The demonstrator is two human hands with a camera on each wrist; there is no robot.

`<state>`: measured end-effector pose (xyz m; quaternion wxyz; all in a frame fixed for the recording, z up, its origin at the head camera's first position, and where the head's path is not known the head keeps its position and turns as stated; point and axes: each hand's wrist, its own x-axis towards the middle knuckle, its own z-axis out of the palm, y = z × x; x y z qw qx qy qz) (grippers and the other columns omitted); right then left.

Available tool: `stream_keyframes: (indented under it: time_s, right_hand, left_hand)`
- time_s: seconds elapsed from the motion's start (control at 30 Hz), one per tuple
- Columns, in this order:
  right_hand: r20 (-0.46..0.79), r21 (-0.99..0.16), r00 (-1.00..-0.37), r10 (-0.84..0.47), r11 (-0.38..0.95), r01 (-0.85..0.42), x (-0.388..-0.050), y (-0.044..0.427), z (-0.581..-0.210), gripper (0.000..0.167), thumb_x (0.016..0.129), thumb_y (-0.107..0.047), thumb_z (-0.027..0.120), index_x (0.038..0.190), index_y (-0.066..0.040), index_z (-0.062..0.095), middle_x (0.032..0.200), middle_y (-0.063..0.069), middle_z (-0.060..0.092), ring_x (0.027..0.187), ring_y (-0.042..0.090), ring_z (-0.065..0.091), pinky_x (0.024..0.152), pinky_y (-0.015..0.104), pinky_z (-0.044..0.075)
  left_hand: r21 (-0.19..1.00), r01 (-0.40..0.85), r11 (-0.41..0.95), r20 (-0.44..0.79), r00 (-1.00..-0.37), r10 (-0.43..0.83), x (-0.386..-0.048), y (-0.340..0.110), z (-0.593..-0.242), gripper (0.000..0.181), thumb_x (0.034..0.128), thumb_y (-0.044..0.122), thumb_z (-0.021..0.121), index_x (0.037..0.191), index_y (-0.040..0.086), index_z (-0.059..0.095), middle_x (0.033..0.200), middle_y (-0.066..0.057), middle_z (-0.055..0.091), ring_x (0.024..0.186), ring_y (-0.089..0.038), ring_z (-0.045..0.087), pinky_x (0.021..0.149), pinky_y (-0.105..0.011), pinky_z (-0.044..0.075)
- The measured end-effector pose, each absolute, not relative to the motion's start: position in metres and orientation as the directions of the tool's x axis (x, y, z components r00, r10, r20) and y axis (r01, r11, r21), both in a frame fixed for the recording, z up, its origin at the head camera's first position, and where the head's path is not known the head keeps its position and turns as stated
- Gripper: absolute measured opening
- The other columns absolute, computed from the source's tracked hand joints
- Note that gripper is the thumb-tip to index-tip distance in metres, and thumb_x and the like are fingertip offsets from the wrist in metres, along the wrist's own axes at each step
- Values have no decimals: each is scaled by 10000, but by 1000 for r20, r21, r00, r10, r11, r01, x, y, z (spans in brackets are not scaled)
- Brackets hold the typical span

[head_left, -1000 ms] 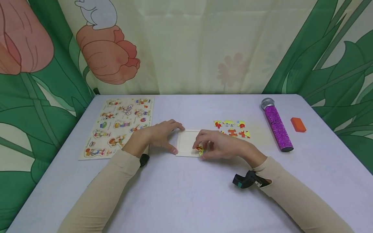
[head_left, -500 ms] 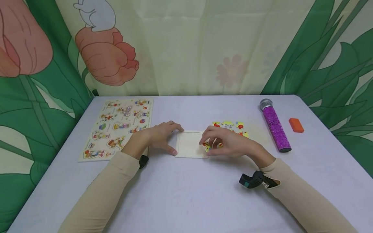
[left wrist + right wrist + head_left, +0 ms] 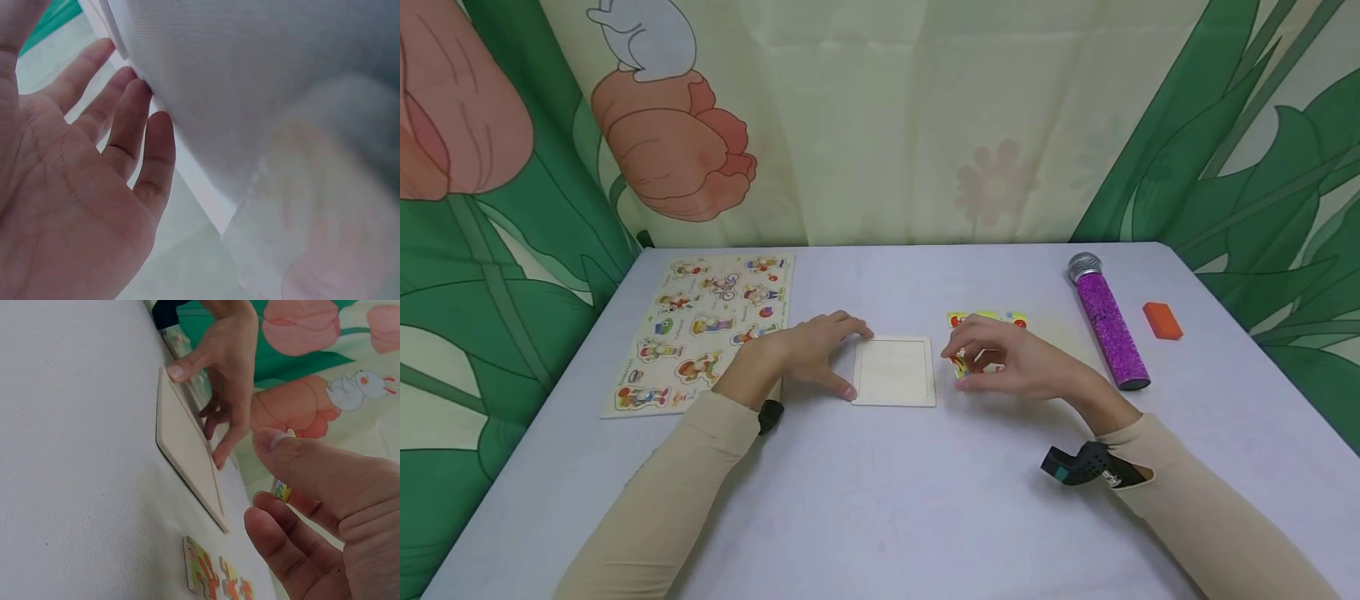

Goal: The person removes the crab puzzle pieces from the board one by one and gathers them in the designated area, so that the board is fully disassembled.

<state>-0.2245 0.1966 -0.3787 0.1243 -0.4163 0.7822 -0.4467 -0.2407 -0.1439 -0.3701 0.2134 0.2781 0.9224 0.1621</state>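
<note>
A pale wooden puzzle tray (image 3: 895,372) with a raised border lies flat on the table. My left hand (image 3: 808,352) is spread along its left side, thumb at the near corner and fingertips at the far one. To the right of the tray and above the table, my right hand (image 3: 1018,358) pinches a small colourful jigsaw piece (image 3: 282,489) between thumb and fingers. Beyond that hand lie loose jigsaw pieces (image 3: 988,317), partly hidden by it in the head view. In the right wrist view, several red, yellow and green pieces (image 3: 200,567) rest beside the tray.
A sticker-like picture board (image 3: 700,333) lies at the back left. On the right are a glittery purple microphone (image 3: 1112,333) and an orange block (image 3: 1162,321). A white cloth covers the table (image 3: 880,500), and a printed curtain (image 3: 880,125) hangs behind it.
My right hand has moved right, from over the tray toward the loose pieces, carrying the jigsaw piece and uncovering the tray's right side. The left hand has stayed at the tray.
</note>
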Motion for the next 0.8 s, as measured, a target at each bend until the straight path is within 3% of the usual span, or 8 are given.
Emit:
stream_keyframes:
  time_s: [0.27, 0.5, 0.8]
  right_hand:
    - [202, -800, -637, -744, 250, -546, -223, 210, -375, 352, 864, -91, 836, 1178, -34, 689, 1160, 197, 602, 920, 205, 652, 790, 311, 604]
    - [212, -779, -658, -723, 282, -560, -221, 221, -370, 340, 871, -69, 823, 1187, -108, 702, 1139, 164, 617, 911, 189, 652, 789, 285, 603]
    - [240, -751, -687, -686, 317, -580, -221, 240, -373, 377, 858, -30, 824, 1204, -44, 678, 1140, 115, 617, 922, 175, 651, 801, 257, 599]
  left_hand:
    - [412, 443, 796, -310, -754, 579, -241, -143, -370, 914, 770, 446, 904, 1517, 216, 430, 1576, -62, 405, 1443, -319, 381, 1176, -547, 352]
    - [423, 427, 799, -307, -762, 570, -240, -144, -370, 893, 767, 437, 909, 1502, 226, 448, 1529, -42, 454, 1383, -302, 423, 1149, -523, 381]
    - [423, 409, 809, -318, -768, 555, -238, -143, -369, 883, 775, 423, 906, 1507, 245, 445, 1545, -6, 444, 1388, -284, 421, 1150, -505, 381]
